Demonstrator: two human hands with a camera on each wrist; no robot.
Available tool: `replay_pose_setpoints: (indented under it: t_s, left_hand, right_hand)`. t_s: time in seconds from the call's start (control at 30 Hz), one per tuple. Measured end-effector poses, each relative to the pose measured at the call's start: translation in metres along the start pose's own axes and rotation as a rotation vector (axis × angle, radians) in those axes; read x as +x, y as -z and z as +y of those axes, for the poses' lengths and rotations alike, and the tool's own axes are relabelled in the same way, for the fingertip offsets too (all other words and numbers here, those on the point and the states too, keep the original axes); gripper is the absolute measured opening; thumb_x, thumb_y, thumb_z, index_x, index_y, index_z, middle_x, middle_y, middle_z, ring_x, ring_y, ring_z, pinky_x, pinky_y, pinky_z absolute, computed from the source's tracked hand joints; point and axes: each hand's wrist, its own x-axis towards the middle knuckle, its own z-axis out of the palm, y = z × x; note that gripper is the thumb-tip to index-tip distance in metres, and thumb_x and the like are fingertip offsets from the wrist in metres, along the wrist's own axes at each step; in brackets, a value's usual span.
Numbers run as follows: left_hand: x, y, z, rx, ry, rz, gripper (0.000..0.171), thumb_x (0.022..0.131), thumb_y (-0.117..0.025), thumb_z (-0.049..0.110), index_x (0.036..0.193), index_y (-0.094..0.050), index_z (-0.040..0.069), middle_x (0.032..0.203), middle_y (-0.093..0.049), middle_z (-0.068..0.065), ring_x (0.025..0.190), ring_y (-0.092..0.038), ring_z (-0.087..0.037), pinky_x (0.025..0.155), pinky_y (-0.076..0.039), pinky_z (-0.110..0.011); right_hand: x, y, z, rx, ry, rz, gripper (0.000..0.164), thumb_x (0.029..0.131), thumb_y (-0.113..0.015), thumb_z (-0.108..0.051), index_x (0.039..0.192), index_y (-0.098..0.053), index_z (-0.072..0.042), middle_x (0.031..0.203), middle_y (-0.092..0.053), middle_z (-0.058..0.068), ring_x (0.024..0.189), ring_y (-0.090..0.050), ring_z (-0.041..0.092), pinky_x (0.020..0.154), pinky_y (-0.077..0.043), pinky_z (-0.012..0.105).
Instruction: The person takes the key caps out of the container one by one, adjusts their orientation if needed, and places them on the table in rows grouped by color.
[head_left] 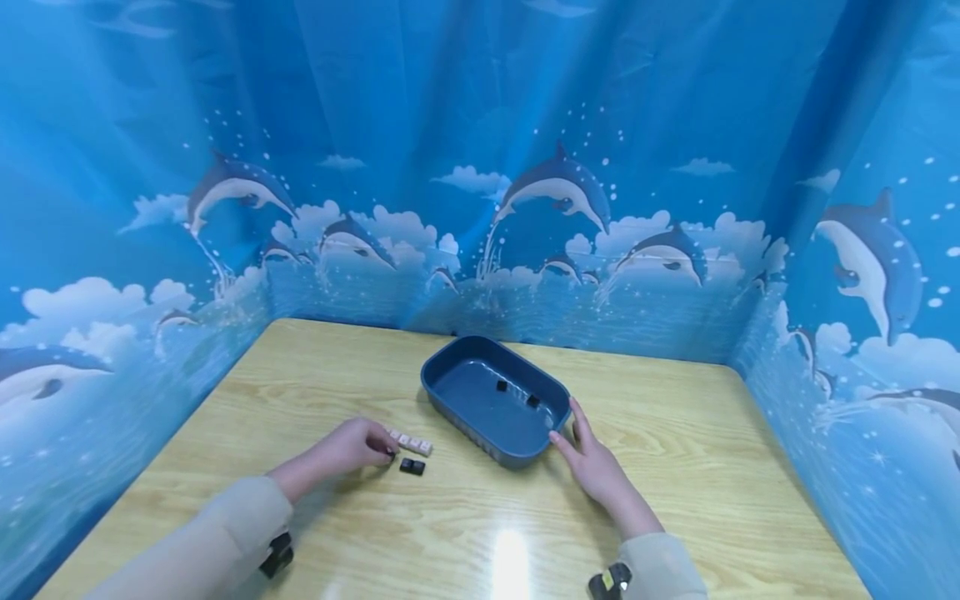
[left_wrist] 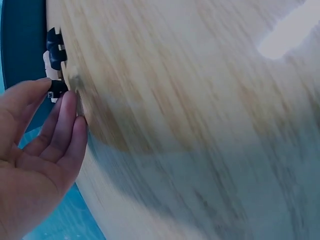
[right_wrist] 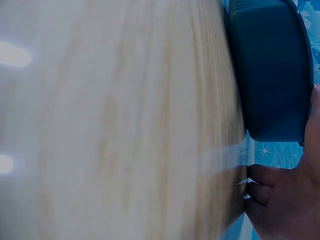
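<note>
In the head view, my left hand (head_left: 360,443) is at the table left of the basin, beside a short row of white keycaps (head_left: 415,445). Thumb and fingertips pinch a small black keycap (left_wrist: 57,88), as the left wrist view shows. Two more black keycaps (head_left: 412,467) sit side by side just right of that hand. A dark blue plastic basin (head_left: 480,429) stands at the middle of the table, with two small black pieces (head_left: 532,401) inside. My right hand (head_left: 596,468) touches the basin's near right corner with thumb and forefinger extended; its other fingers lie lower, apart from the basin.
The wood-grain table (head_left: 720,483) spreads around the basin and has a bright glare patch near the front. Behind and beside it hangs a blue curtain (head_left: 420,108) printed with dolphins. Dark wrist devices (head_left: 278,555) are worn at both sleeves.
</note>
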Motion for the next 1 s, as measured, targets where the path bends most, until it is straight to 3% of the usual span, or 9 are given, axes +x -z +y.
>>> replay_pose_setpoints:
  t_s: [0.23,0.37,0.6,0.83,1.0]
  left_hand:
    - [-0.001,-0.001,0.0,0.146,0.029,0.004,0.015,0.078,-0.078,0.003,0.088,-0.075,0.013,0.086,-0.069,0.004,0.078,-0.062,-0.01,0.074,-0.054,-0.031]
    - [-0.002,-0.001,-0.002,0.18,0.042,0.009,0.015,0.077,-0.078,0.004,0.088,-0.075,0.014,0.085,-0.069,0.005,0.077,-0.062,-0.009,0.073,-0.054,-0.031]
    - [-0.004,0.004,-0.006,0.075,0.116,0.031,0.019,0.078,-0.076,-0.001,0.093,-0.074,0.011,0.088,-0.067,0.002,0.08,-0.062,-0.014,0.072,-0.054,-0.033]
    - [-0.004,0.006,-0.009,0.009,0.181,-0.004,0.018,0.078,-0.076,0.001,0.093,-0.073,0.009,0.085,-0.067,0.001,0.08,-0.062,-0.014,0.073,-0.055,-0.033]
    - [-0.005,0.009,-0.01,-0.006,0.155,-0.022,0.016,0.078,-0.077,0.002,0.093,-0.074,0.009,0.088,-0.068,0.0,0.082,-0.064,-0.016,0.074,-0.055,-0.035]
  right_hand:
    - [0.0,0.0,-0.001,0.002,-0.006,0.001,0.078,0.099,-0.043,-0.056,0.157,0.0,-0.028,0.151,-0.03,0.024,0.132,-0.032,0.051,0.106,-0.022,0.068]
    - [-0.001,0.0,-0.002,-0.004,-0.003,0.0,0.078,0.099,-0.042,-0.057,0.157,0.0,-0.027,0.151,-0.03,0.025,0.132,-0.033,0.052,0.106,-0.023,0.068]
    - [-0.002,0.0,-0.002,-0.008,-0.007,-0.004,0.078,0.099,-0.042,-0.056,0.157,0.001,-0.027,0.152,-0.029,0.024,0.132,-0.032,0.052,0.106,-0.022,0.068]
    - [0.0,0.001,-0.002,-0.005,-0.008,-0.007,0.077,0.1,-0.042,-0.055,0.157,0.002,-0.029,0.152,-0.027,0.023,0.133,-0.031,0.052,0.105,-0.022,0.068]
    - [0.0,0.001,-0.002,-0.017,-0.012,-0.009,0.077,0.1,-0.041,-0.056,0.157,0.004,-0.029,0.153,-0.027,0.023,0.133,-0.031,0.052,0.106,-0.022,0.068]
